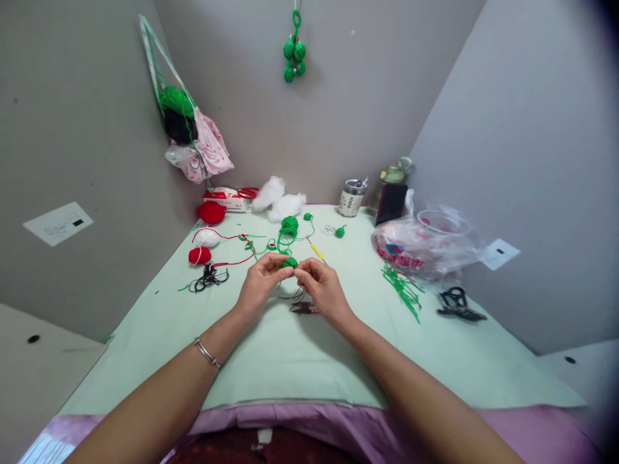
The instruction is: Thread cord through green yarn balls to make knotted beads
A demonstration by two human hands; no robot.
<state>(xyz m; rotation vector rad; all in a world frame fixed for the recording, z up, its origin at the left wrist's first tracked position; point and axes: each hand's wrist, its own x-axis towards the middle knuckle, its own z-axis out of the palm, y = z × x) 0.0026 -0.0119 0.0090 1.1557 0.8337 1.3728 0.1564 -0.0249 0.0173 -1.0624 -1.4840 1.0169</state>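
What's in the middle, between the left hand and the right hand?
A small green yarn piece. The head view shows the fingertips of the left hand and right hand holding it.

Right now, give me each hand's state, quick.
Left hand: closed, pinching the green yarn piece.
Right hand: closed, fingertips pinched at that piece's edge; exact grip too small to tell.
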